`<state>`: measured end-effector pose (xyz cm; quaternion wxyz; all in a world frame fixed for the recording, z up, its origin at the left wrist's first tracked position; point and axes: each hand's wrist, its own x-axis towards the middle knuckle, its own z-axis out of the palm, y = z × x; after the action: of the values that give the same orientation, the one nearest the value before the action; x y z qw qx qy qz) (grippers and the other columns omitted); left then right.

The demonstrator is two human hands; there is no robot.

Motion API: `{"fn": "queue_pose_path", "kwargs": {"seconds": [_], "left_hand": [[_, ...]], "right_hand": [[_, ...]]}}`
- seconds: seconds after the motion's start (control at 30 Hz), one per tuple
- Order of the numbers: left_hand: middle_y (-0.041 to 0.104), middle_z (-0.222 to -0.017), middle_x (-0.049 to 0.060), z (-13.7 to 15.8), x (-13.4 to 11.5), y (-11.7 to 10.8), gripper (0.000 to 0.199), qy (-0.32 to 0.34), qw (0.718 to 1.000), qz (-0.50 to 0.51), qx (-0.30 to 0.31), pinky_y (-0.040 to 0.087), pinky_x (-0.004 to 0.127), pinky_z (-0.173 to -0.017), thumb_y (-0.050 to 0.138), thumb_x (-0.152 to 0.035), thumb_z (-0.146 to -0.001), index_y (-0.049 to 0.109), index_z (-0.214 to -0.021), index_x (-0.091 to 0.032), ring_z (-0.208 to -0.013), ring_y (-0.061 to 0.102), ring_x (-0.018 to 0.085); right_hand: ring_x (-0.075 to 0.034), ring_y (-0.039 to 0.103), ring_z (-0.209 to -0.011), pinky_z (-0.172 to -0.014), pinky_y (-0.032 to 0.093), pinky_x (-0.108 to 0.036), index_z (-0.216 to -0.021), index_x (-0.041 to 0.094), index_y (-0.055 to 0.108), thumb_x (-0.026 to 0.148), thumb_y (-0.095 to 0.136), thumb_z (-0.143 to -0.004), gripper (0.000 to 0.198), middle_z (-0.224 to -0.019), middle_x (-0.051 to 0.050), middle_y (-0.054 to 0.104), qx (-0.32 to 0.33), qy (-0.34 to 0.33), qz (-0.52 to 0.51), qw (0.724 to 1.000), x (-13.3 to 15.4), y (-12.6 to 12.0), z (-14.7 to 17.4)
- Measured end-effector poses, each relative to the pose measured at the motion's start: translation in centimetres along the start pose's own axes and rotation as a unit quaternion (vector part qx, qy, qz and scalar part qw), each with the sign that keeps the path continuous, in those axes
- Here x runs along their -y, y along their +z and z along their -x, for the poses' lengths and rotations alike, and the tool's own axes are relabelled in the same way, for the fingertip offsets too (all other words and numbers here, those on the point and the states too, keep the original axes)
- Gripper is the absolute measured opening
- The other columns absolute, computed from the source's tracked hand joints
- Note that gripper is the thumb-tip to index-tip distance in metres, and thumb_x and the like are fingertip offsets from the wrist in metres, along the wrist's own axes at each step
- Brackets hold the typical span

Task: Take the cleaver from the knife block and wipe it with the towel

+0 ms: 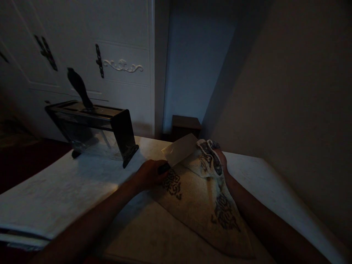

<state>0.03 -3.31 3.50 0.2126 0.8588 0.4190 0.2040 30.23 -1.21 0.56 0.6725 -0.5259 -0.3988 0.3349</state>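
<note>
Patterned beige cloth [205, 200] bunched in right hand [221, 161] fingers against broad cleaver [180, 149], its handle gripped by left hand [150, 174].

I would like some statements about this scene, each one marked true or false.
1. The left hand holds the knife by its handle. True.
2. The right hand is bare and far from the cloth. False: it grips the bunched cloth beside the blade.
3. The knife block stands on the table, left of the hands. True.
4. The block is empty. False: one dark handle sticks out of it.
5. The cloth is plain. False: it bears dark patterns.
</note>
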Motion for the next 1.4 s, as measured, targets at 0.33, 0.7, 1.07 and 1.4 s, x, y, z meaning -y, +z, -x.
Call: {"fn": "queue_pose_path", "kwargs": {"seconds": [0.33, 0.7, 1.07, 1.4], "left_hand": [[0.069, -0.074, 0.003, 0.0, -0.4, 0.9, 0.020, -0.008, 1.000, 0.023, -0.006, 0.037, 0.024, -0.059, 0.054, -0.033, -0.082, 0.067, -0.082, -0.018, -0.065, 0.062, 0.016], [0.069, -0.076, 0.004, 0.1, -0.3, 1.0, 0.021, 0.000, 1.000, -0.023, 0.017, 0.037, 0.025, -0.059, 0.051, -0.035, -0.085, 0.064, -0.088, -0.019, -0.067, 0.062, 0.017], [0.070, -0.083, 0.006, 0.2, -0.3, 1.0, 0.024, -0.013, 0.998, -0.057, 0.029, 0.039, 0.027, -0.063, 0.051, -0.038, -0.086, 0.064, -0.091, -0.018, -0.073, 0.063, 0.019], [0.072, -0.086, 0.006, 0.0, 0.0, 1.0, 0.023, -0.002, 0.998, -0.058, 0.038, 0.040, 0.027, -0.064, 0.051, -0.035, -0.086, 0.065, -0.094, -0.019, -0.074, 0.065, 0.019]], "right_hand": [[-0.015, 0.054, -0.074, -0.071, 0.044, -0.029, -0.088, 0.019, 0.059, 0.035, 0.065, -0.065, 0.029, -0.083, 0.001, 0.061, -0.192, -0.104, 0.038, 0.975, 2.8, 2.3, 3.1], [-0.018, 0.055, -0.084, -0.078, 0.045, -0.030, -0.098, 0.022, 0.060, 0.032, 0.064, -0.074, 0.027, -0.090, 0.000, 0.062, -0.067, -0.188, 0.133, 0.971, 2.6, 3.1, 5.5], [-0.024, 0.058, -0.106, -0.097, 0.044, -0.041, -0.106, 0.023, 0.064, 0.025, 0.063, -0.076, 0.030, -0.111, -0.006, 0.064, 0.019, -0.308, 0.202, 0.930, 1.8, 2.8, 5.4], [-0.022, 0.059, -0.096, -0.089, 0.046, -0.038, -0.107, 0.021, 0.062, 0.028, 0.060, -0.077, 0.030, -0.103, -0.004, 0.065, 0.046, -0.220, 0.231, 0.947, 1.4, 2.7, 4.3]]}}
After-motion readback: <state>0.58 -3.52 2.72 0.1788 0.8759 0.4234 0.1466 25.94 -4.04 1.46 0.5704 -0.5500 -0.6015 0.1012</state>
